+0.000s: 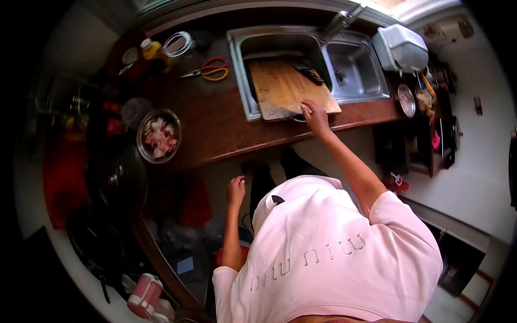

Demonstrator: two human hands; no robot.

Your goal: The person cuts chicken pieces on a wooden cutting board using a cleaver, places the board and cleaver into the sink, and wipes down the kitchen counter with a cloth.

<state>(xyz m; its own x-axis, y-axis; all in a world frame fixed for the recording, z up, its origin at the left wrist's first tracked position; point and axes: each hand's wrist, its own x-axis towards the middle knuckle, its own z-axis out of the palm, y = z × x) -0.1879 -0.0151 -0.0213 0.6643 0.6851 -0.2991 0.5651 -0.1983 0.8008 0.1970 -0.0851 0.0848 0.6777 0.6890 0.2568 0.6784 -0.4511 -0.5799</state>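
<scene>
My right hand is at the front edge of the wooden cutting board, its fingers bent close together; whether they pinch anything is too small to tell. The board lies across the left basin of the steel sink. A black-handled knife rests near the board's upper right. My left hand hangs low in front of the counter, away from any object, with its fingers curled in. A metal bowl of raw meat pieces stands on the counter to the left.
Scissors with red and yellow handles lie on the brown counter left of the sink. Behind are a glass jar and a yellow bottle. A white container and a small metal bowl stand right.
</scene>
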